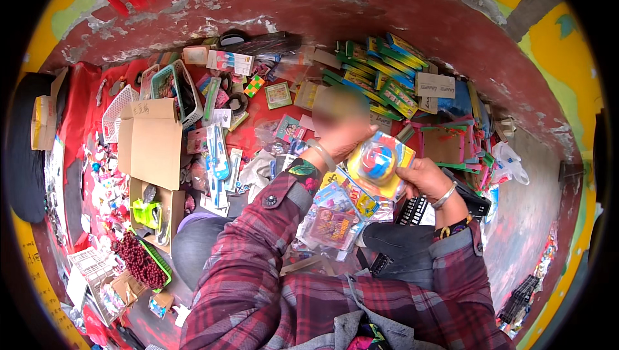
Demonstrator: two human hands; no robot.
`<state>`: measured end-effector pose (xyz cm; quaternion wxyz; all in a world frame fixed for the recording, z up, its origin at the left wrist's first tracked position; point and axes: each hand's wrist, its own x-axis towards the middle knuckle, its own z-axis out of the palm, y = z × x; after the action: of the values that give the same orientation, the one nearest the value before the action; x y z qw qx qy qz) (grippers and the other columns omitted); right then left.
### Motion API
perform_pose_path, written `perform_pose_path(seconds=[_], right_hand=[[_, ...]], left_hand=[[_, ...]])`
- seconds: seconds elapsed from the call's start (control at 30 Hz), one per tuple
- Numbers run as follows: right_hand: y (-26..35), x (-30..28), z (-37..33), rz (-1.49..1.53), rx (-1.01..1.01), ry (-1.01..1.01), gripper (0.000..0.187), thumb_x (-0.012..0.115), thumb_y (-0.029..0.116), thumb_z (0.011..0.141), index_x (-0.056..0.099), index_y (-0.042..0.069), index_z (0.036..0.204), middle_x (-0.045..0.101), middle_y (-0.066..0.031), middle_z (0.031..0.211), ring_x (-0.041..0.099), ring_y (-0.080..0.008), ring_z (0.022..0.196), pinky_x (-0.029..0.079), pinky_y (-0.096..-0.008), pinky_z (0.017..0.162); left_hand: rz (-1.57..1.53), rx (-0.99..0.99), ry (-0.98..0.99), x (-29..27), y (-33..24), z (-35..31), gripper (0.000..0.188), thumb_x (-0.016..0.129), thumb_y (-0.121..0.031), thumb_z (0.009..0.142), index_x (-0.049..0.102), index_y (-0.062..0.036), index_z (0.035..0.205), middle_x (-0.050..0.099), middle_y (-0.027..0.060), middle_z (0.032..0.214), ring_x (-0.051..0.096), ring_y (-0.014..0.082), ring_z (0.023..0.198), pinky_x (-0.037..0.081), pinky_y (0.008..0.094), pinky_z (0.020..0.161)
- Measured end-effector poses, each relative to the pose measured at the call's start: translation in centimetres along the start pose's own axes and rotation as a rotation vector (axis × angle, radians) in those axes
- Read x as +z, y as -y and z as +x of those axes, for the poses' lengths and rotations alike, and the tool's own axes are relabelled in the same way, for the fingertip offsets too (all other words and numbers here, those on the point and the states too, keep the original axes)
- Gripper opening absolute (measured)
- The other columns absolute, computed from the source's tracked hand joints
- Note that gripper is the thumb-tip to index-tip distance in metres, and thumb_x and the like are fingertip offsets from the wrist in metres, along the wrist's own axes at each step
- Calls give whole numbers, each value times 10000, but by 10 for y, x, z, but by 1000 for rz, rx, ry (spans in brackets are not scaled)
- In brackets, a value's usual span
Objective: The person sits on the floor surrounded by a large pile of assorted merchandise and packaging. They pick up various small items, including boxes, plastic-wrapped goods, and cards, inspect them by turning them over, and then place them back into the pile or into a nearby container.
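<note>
A yellow blister-card toy pack (pixel 377 163) with a round red, blue and yellow piece under clear plastic is up in front of me. My right hand (pixel 427 180) grips its right edge, thumb on the front. At the pack's upper left is my left hand (pixel 348 136), seemingly touching its top edge. A blurred patch covers most of the left hand's fingers, so their hold is unclear. Below, between my legs, lies a pile of clear-bagged picture packs (pixel 330 226), partly overlapped by a yellow printed card (pixel 361 200).
Stacked green and yellow boxes (pixel 387 69) lie at the far side. Ahead is a red cloth (pixel 258 108) under loose packets. To my left stand an open cardboard box (pixel 155 205), a white basket (pixel 119 112) and dark red beads (pixel 138 261). A white plastic bag (pixel 509 163) lies right.
</note>
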<state>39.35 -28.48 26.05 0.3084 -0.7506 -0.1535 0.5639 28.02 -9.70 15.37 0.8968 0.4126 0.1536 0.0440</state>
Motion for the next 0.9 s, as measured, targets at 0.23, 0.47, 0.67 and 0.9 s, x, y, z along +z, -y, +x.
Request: perform_pose_path(seconds=[0.23,0.47,0.67,0.9], right_hand=[[-34,-126,67,2,16,-304,219,574,238,873,596,35,793,585,-32,569,491,-91,380,362,-210,337],[-71,-286,55,1106,-299,-757,260,517,240,895,575,-10,940,631,-170,843,629,-243,690,504,-321,542],[-6,-121,26,686,-366,-248,192,579,146,834,593,19,978,630,-75,956,612,-171,868,494,-254,651],[17,84,-77,121,-241,509,219,530,144,917,628,22,1070,651,-37,939,572,-70,861,458,-225,772]], left_hand=[[155,-89,-349,-62,13,3,270,513,-277,909,613,-37,834,641,50,781,607,138,679,486,258,619],[48,-102,-434,-93,22,8,256,486,-284,926,587,-62,848,665,78,815,618,145,678,458,254,581],[36,-128,-511,-120,35,8,257,483,-258,929,573,-37,836,646,89,783,617,167,668,472,270,568],[13,-108,-735,-202,29,43,185,530,-206,829,598,-72,721,589,26,599,527,147,475,388,289,431]])
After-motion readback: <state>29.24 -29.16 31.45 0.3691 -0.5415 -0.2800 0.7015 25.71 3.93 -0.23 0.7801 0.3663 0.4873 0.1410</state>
